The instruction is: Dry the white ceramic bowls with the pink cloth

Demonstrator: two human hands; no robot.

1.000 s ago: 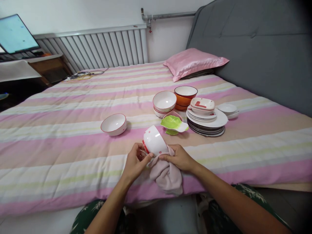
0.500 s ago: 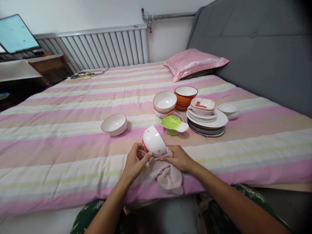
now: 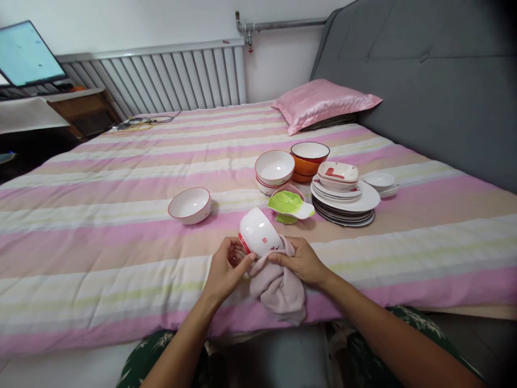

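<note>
A white bowl (image 3: pixel 260 233) with small red motifs and a red foot is tipped on its side between my hands, above the near part of the bed. My left hand (image 3: pixel 229 264) is closed at its foot, thumb along the lower side and the other fingers partly hidden. A pale pink cloth (image 3: pixel 278 288) hangs in folds below the bowl. My right hand (image 3: pixel 301 261) grips this cloth and presses it to the bowl's rim side. Just beyond stands a green leaf-shaped dish (image 3: pixel 286 203). To the left, a single white bowl (image 3: pixel 189 205) with a red rim sits upright.
Behind are stacked red-rimmed bowls (image 3: pixel 274 168), orange bowls (image 3: pixel 304 166), a pile of plates (image 3: pixel 369 196) topped by rectangular dishes (image 3: pixel 338 172), and small saucers (image 3: pixel 378 179). A pink pillow (image 3: pixel 325 102) lies near the grey headboard (image 3: pixel 424 81). Cables (image 3: pixel 147 123) rest at the far left.
The bowl has turned a little in my hands, so its red motifs show in different places. My right hand has shifted slightly, and the cloth now wraps higher over the bowl's edge.
</note>
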